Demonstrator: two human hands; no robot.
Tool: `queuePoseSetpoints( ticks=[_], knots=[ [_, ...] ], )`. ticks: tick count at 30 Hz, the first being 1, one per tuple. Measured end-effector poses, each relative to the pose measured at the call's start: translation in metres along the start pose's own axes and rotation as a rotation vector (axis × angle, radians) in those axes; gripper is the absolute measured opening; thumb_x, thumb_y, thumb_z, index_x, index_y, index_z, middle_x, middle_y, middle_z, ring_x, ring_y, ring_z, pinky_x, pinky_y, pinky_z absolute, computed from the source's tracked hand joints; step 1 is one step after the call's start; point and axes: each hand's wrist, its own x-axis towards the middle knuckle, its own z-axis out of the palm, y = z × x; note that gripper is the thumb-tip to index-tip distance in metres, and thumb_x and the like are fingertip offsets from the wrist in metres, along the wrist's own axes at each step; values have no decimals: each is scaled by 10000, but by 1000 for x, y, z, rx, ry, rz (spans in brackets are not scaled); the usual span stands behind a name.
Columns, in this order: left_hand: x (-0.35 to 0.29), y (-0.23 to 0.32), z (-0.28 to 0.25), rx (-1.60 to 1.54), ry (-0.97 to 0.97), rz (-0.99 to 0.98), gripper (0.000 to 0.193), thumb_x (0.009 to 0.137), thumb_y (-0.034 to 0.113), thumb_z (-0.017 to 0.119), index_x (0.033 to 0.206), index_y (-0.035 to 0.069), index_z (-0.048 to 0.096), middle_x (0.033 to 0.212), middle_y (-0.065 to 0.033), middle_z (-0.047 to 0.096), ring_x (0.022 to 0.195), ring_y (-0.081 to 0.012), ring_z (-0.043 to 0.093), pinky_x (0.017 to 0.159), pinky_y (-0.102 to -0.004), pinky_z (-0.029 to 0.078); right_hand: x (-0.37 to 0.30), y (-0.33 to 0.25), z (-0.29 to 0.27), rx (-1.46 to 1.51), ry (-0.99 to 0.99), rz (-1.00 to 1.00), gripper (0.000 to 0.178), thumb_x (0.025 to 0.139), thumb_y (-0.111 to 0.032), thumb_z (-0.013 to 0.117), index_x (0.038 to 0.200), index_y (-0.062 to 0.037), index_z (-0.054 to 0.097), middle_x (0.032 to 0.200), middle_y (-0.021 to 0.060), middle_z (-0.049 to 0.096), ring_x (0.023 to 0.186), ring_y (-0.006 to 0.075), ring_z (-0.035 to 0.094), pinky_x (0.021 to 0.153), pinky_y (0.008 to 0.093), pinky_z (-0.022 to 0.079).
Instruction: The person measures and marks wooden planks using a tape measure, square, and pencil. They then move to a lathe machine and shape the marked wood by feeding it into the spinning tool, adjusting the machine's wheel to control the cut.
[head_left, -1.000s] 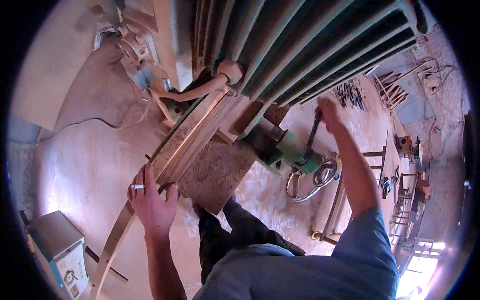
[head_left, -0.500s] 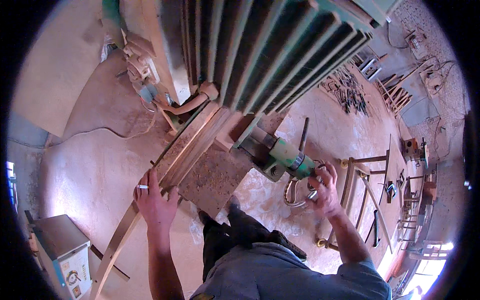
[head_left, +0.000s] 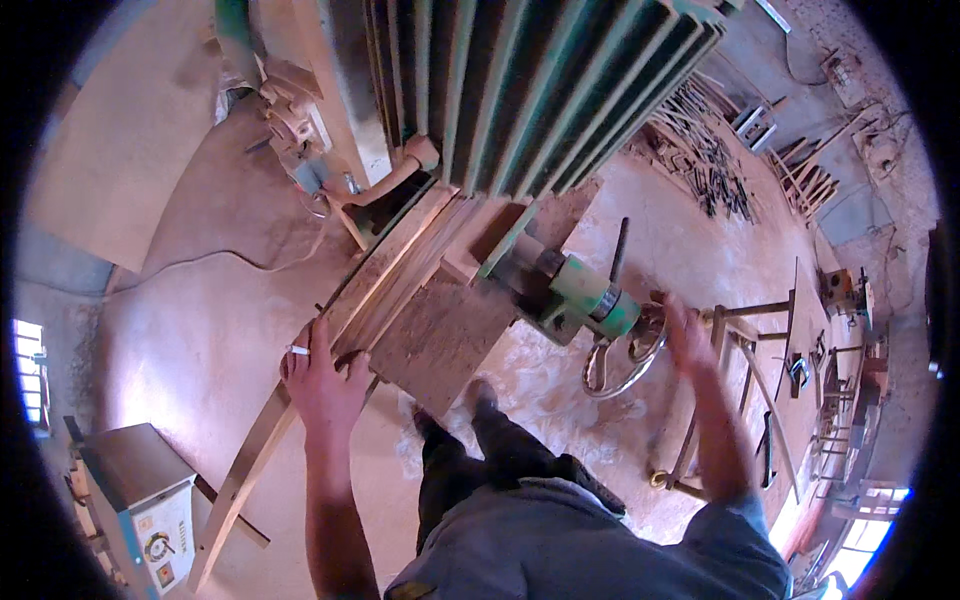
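Note:
My left hand (head_left: 328, 385) grips the near end of a wooden strip (head_left: 395, 255), fingers over one side and thumb over the other. A lit-looking white cigarette (head_left: 299, 350) sits between its fingers. Several strips lie side by side and run under the ribbed green motor housing (head_left: 520, 90). To their right is a green clamp cylinder (head_left: 590, 295) with a dark lever (head_left: 620, 250) and a shiny metal handwheel (head_left: 625, 375). Beside that wheel, my right hand (head_left: 688, 340) is smeared by motion; its finger pose and any contact with the wheel are unclear.
A long curved wooden piece (head_left: 240, 480) slants down from my left hand. A grey control box (head_left: 140, 500) stands at lower left. A wooden frame (head_left: 740, 390) is at right, with heaped wood offcuts (head_left: 700, 150) farther back. A cable (head_left: 220, 255) crosses the floor at left.
My right hand has moved off to the right of the handwheel, which has turned to a different angle. My left hand stays on the wooden strip. The whole view has shifted slightly.

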Motion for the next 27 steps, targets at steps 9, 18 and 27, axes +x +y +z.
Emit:
queuePoseSetpoints(
  ticks=[9,18,27],
  knots=[
    [4,3,-3,-13,7,2,711,703,257,777,1326,40,511,1319,-166,546,1196,-357,520,1026,-496,374,19,15,12,-511,308,-435,561,941,-285,560,1402,12,443,1366,239,495,1313,408,436,1078,462,384],
    [3,4,-2,-20,22,10,720,711,265,788,1337,47,507,1332,-158,541,1200,-347,523,1028,-501,379,12,16,15,-334,262,-487,582,953,-288,576,1434,-3,413,1415,249,467,1309,347,451,1054,439,402],
    [6,0,1,10,42,17,713,711,262,789,1335,49,517,1322,-158,551,1191,-345,530,1038,-486,376,-16,-7,39,-765,292,-649,610,902,-276,628,1391,31,434,1358,246,492,1293,440,429,1104,500,338]
  ],
)
